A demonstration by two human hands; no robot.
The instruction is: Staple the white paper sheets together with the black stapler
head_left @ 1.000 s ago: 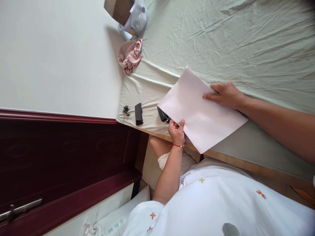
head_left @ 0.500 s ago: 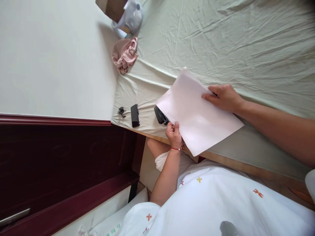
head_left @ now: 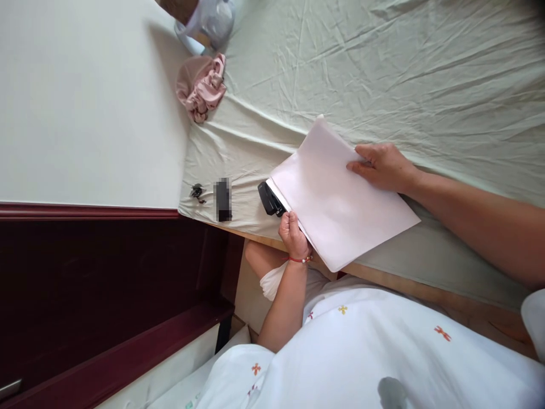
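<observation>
Small dark clip (head_left: 196, 192) and blurred black object (head_left: 222, 199) on sheet (head_left: 383, 62). Black stapler (head_left: 268, 199) at paper stack (head_left: 336, 199) corner. Left hand (head_left: 292, 234) pinches stack edge; right hand (head_left: 381, 166) presses flat, fingers together.

The paper (head_left: 336, 199) is pale pink-white; the bed sheet (head_left: 383, 68) pale green; the stapler (head_left: 269, 199) black. The scrunched cloth (head_left: 201, 86) is dusty pink; the garment (head_left: 361, 352) white with small orange crosses.

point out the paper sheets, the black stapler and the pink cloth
paper sheets (head_left: 336, 207), head view, middle of the top sheet
black stapler (head_left: 267, 200), head view, its body beside the paper's corner
pink cloth (head_left: 200, 86), head view, centre of the bundle
</observation>
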